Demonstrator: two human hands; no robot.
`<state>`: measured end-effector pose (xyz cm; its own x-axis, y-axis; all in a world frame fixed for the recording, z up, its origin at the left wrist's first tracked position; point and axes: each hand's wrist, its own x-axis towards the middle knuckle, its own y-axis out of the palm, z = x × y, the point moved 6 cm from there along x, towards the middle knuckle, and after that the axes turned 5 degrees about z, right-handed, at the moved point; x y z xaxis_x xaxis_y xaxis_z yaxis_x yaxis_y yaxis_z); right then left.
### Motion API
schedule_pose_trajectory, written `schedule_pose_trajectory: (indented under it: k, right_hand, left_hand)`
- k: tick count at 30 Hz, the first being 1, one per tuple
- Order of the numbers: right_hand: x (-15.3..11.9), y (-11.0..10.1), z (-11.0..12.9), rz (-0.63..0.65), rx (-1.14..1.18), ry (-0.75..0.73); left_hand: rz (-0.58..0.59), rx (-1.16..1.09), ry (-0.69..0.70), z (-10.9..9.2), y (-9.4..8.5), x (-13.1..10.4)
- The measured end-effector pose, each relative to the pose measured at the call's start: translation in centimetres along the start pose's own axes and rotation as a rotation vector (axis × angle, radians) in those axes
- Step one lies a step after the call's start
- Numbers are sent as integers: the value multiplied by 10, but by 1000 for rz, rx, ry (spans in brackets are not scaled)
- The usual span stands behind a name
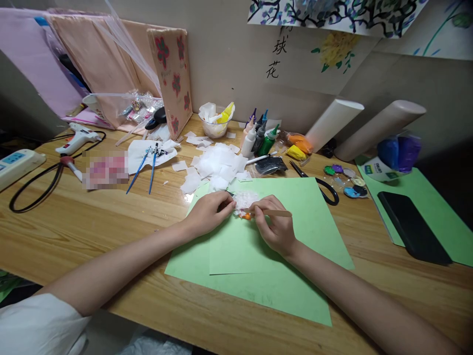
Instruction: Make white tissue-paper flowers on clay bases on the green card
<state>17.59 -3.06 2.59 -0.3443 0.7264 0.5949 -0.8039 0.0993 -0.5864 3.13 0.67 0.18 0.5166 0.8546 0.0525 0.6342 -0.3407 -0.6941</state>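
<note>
Green paper sheets (236, 256) lie on the wooden table below both hands. Near their top edge is a ruffled white paper piece (246, 199) with orange bits (247, 216) at its lower side. My left hand (211, 211) touches its left side, thumb and fingertips pressed together; whatever sits between them is too small to name. In my right hand (275, 227) is a thin wooden stick (279, 213), held like a pen, its tip at the right side of the white piece. Just behind lies a pile of white paper squares (219, 165).
Behind are a plastic bowl (215, 129), paint bottles (266, 143) and black scissors (327, 191). A black phone (414, 227) lies at the right. To the left are thin blue brushes (152, 172), a glue gun (76, 139) and a power strip (20, 167).
</note>
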Motion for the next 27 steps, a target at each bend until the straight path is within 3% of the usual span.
schedule_pose_trajectory:
  k: [7, 13, 19, 27]
  right_hand:
    - [0, -2, -1, -29, 30, 8]
    - [-6, -3, -17, -80, 258, 201]
    - [-9, -1, -24, -97, 375, 257]
    - [-8, -3, -23, -103, 357, 241]
  left_hand:
    - [-43, 48, 31, 0, -3, 0]
    - [-314, 486, 30, 7, -36, 0]
    - [-292, 592, -6, 19, -41, 6]
    - [-292, 497, -20, 20, -41, 6]
